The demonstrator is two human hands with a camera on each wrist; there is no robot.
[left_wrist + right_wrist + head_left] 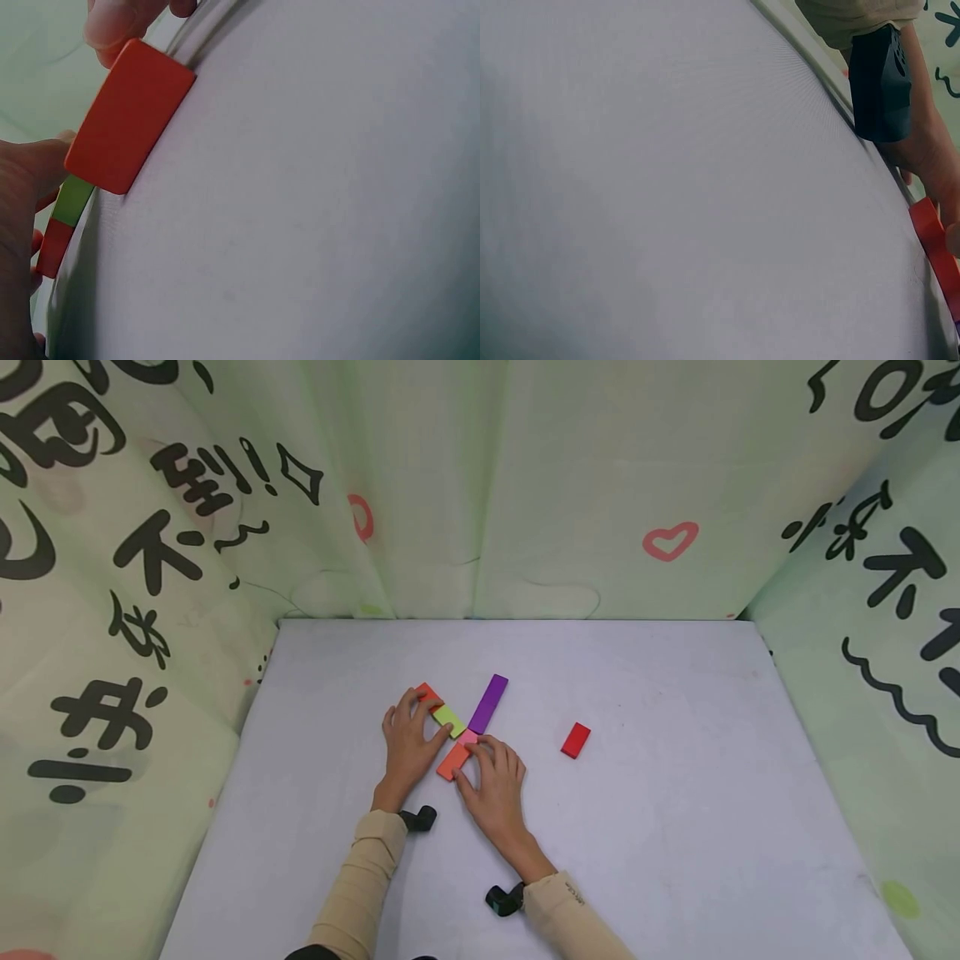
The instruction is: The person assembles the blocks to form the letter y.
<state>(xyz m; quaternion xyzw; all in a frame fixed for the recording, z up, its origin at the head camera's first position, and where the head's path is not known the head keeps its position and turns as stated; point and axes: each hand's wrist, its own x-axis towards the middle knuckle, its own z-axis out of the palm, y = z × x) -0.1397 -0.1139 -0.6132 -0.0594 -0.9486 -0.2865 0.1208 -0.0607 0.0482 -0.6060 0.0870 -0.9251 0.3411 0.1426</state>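
Head view: left hand [408,745] pinches green block [448,721]; right hand [495,785] presses orange block [452,762].

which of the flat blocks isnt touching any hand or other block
The red block, lying alone on the white table to the right of the cluster. The purple, green, pink and orange blocks all sit together by the hands.

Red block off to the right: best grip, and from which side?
Pinch the red block across its two long edges, coming straight down from above. It lies flat on the table, alone, with bare surface all round, so both long sides are free for the fingers.
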